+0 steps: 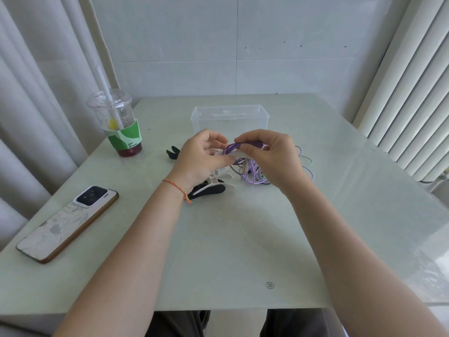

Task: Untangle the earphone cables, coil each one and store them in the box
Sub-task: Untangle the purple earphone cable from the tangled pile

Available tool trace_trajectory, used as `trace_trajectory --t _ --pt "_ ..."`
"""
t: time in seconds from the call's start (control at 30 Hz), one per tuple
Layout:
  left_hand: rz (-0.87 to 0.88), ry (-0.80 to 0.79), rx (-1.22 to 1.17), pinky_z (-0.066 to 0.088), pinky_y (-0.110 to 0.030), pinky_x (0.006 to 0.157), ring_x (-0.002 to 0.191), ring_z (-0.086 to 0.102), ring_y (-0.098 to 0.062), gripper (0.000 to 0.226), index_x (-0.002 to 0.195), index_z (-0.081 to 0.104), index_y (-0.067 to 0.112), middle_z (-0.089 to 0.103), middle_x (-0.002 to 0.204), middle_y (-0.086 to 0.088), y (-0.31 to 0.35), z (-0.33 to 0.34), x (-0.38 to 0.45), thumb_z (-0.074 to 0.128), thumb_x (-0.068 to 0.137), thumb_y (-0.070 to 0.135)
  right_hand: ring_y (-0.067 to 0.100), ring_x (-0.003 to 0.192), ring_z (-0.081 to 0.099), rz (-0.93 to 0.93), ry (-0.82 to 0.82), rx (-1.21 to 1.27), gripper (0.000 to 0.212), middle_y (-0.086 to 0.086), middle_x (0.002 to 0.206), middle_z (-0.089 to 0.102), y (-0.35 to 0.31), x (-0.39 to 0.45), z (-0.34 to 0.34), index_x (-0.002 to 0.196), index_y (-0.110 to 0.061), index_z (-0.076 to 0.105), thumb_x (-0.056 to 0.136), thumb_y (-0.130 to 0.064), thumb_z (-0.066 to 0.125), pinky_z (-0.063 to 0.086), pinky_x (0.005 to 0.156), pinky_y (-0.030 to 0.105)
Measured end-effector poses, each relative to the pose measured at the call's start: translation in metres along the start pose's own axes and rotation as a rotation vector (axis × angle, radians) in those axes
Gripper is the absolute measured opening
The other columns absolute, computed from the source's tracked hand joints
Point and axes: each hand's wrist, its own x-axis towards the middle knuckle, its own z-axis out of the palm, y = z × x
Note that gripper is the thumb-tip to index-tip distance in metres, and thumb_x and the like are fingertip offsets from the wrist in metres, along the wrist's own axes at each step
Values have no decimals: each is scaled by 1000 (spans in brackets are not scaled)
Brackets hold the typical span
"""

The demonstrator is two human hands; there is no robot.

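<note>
Pale curtains hang at both edges of the frame, with a white wall behind one greenish-white table [243, 239] that fills the middle. One clear plastic box [230, 117], lid off, stands at the upper centre of the tabletop. Just below it in the frame, two hands meet over the table. The right hand [272, 156] pinches a dark purple coiled cable [243, 145], its fingers curled round the bundle. The left hand [199, 159] has its fingers curled toward the coil's left end, with something white showing under its thumb; whether it actually grips the cable I cannot tell. Under the right hand lies one loose tangle of cables [255, 173] in lilac, dark purple and pale green; the count of separate cables cannot be made out. Several black and white winder pieces [213, 188] lie below the left hand, another black one [173, 153] to its left. One drink cup [119, 127] with one straw stands at the upper left; one phone [68, 222] lies face down at the left.
</note>
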Motion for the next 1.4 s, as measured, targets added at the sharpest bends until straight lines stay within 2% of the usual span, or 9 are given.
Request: trace_trajectory --t 0.07,0.17,0.3,0.47,0.63,0.77,0.93,1.2,1.4 --pt "22 3 49 55 -33 80 73 65 -9 38 92 60 23 70 91 3 -2 1 1 85 68 5 -2 66 56 1 0 -33 15 -13 79 70 1 0 0 88 -18 76 85 -7 68 42 67 11" --pt "75 -14 166 54 -26 79 70 62 -6 40 92 61 25 71 89 8 -4 1 1 86 66 8 3 79 55 -46 -29 -139 17 -16 77 68 3 -1 1 86 -27 76 83 -10 69 40 68 15" --pt "126 -31 240 48 -15 68 61 54 -1 39 85 61 31 70 84 8 -3 4 -1 86 67 7 4 86 49 -81 -97 -279 18 -8 81 69 7 -2 6 87 -32 75 84 -15 70 37 70 16" --pt "107 5 150 51 -17 69 67 64 -2 26 83 69 30 73 82 8 0 3 -2 85 70 13 11 80 61 -20 -21 -94 22 -5 86 67 1 -1 2 86 -25 76 83 -5 67 49 73 21" --pt "2 38 -35 56 -26 71 68 66 -14 17 85 73 16 74 79 -4 1 -2 -1 80 75 5 15 88 66 115 -24 -10 19 3 100 71 0 1 -2 96 -19 76 92 -10 59 52 79 25" --pt "-86 79 -208 57 -27 69 62 66 -12 14 89 73 9 73 70 0 -2 -4 3 77 77 1 7 66 65 149 20 103 17 2 85 72 -5 0 -5 97 -12 73 93 -7 57 52 69 18" --pt "-147 86 -313 57 -30 76 66 66 -15 17 92 73 8 73 71 -2 -3 -4 4 77 76 3 20 72 71 214 48 215 9 5 84 74 -3 2 -7 93 -12 72 91 -9 63 59 80 35" --pt "-134 232 -178 59 -40 82 72 67 -25 22 91 75 6 73 87 -20 -7 -3 6 83 71 7 0 69 63 154 6 29 18 -2 79 73 -1 1 -4 98 -14 73 87 -4 63 50 69 13" --pt "-94 279 -120 60 -35 75 67 68 -22 17 80 75 17 74 80 -15 -6 -1 5 85 69 10 10 63 57 143 -40 -66 16 2 80 71 1 1 0 96 -19 72 82 -12 71 49 63 22"
